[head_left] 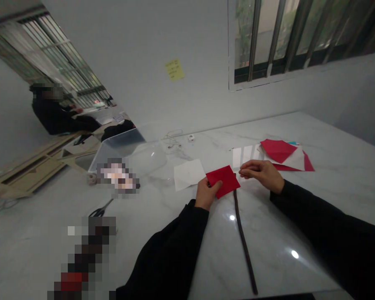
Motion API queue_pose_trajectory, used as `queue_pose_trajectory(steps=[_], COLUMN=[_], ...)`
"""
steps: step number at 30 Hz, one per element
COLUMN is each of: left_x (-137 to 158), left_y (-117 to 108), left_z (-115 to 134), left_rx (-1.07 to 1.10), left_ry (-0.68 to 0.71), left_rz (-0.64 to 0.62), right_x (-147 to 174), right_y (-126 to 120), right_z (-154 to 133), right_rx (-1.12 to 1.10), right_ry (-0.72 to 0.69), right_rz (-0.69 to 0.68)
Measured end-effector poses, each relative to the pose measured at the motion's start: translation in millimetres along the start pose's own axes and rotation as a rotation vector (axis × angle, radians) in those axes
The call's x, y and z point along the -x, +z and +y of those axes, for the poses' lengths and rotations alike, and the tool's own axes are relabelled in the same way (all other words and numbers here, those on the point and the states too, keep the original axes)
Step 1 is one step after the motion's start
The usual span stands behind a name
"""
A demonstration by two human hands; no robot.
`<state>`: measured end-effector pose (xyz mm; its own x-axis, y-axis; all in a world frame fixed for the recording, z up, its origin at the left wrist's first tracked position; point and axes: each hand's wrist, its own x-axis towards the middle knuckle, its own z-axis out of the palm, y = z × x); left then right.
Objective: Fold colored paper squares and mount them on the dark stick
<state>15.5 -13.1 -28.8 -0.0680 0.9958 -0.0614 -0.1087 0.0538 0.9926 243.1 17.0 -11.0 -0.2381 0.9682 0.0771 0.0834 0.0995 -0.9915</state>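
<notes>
A folded-looking square of red paper [226, 183] is pinched in my left hand [204, 195], thumb on top, held above the marble-patterned table. Just off the paper's right corner is my right hand [264, 173], its thumb and fingers pressed together; whatever is between the tips is too small to make out. Below the red paper a thin dark brown stick [242, 233] lies lengthwise on the table, its far end close to both hands. To the left of my left hand lies a white sheet [187, 174].
Red and white paper pieces [278, 151] are stacked at the right rear. A clear plastic box [150, 155] and scissors [100, 209] lie on the left, near blurred-out items. A small white plug [191, 137] sits by the wall. Another person [59, 114] sits at the far left.
</notes>
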Motion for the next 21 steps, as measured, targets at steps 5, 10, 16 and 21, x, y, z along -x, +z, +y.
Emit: queue_pose_trajectory(steps=[5, 10, 16, 21], left_x=[2.0, 2.2, 3.6, 7.9], left_y=[3.2, 4.3, 6.8, 8.8], left_z=[-0.7, -4.1, -6.2, -5.3], left_rx=[0.013, 0.023, 0.028, 0.039], left_ry=[-0.017, 0.0, -0.013, -0.006], left_rz=[-0.03, -0.07, -0.106, -0.123], right_x=[4.4, 7.6, 12.0, 14.9], right_y=[7.6, 15.3, 26.1, 29.0], right_z=[-9.7, -4.1, 2.2, 0.8], right_rx=[0.157, 0.317, 0.354, 0.341], right_ry=[-0.254, -0.41, -0.357, -0.302], right_rz=[0.032, 0.018, -0.038, -0.093])
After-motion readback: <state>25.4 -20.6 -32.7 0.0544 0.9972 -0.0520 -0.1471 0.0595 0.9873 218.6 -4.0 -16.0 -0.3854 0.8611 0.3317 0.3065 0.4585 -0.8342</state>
